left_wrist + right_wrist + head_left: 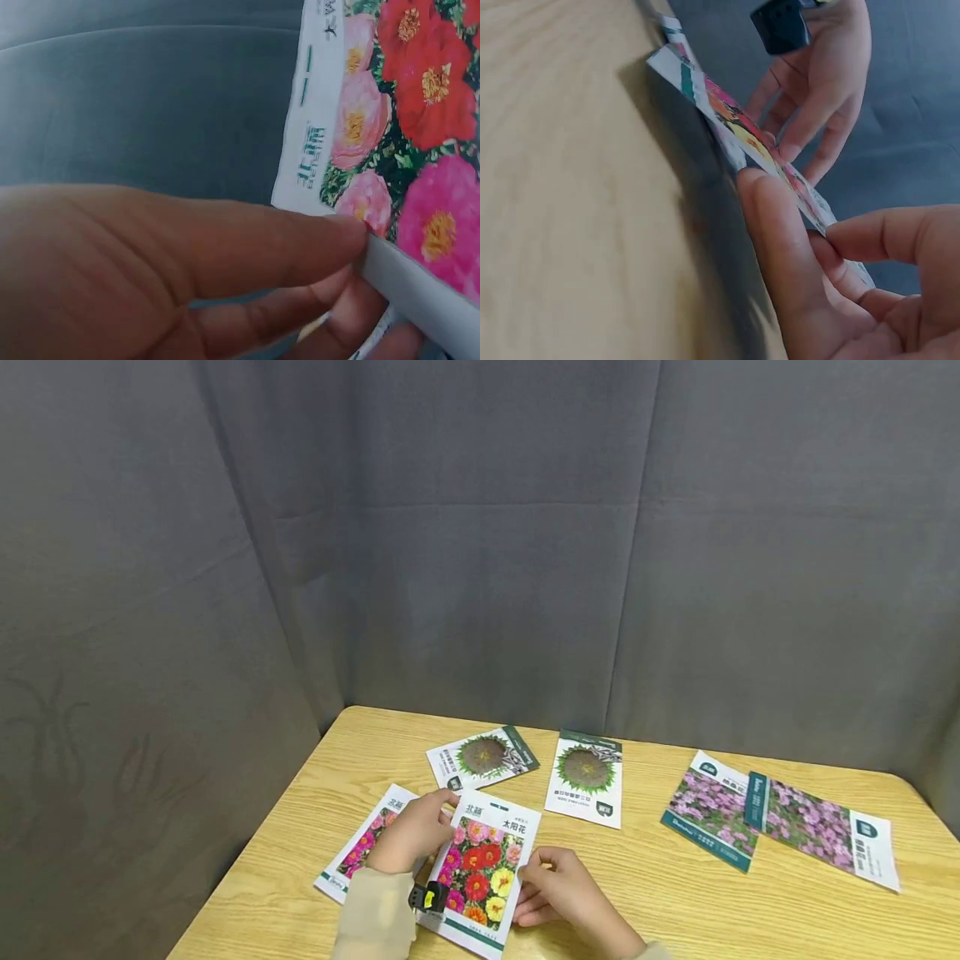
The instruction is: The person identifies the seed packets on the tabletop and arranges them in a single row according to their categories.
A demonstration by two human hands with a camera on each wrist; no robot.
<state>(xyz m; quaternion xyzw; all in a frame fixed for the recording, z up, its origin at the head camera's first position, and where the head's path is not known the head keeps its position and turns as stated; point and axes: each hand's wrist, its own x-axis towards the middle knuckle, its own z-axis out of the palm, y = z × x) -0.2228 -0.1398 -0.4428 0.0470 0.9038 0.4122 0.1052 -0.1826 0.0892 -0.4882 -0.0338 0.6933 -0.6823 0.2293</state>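
Note:
A seed packet [480, 864] with red, yellow, pink and orange flowers is held between both hands, tilted up over the table. My left hand [416, 831] pinches its left edge; in the left wrist view the thumb [300, 244] lies over the front of that edge with fingers behind. On the opposite side, my right hand [558, 889] pinches the right edge, thumb and fingers on the two faces in the right wrist view. A second packet with similar flowers [367, 841] lies on the table, partly hidden behind the left hand.
Two packets with a green-fringed brown flower head, one angled [482, 756] and one upright [585, 774], lie farther back. At the right, two purple-flower packets, one left [712, 810] and one right [817, 827], overlap. Grey curtains [487, 543] stand behind the wooden table [645, 893].

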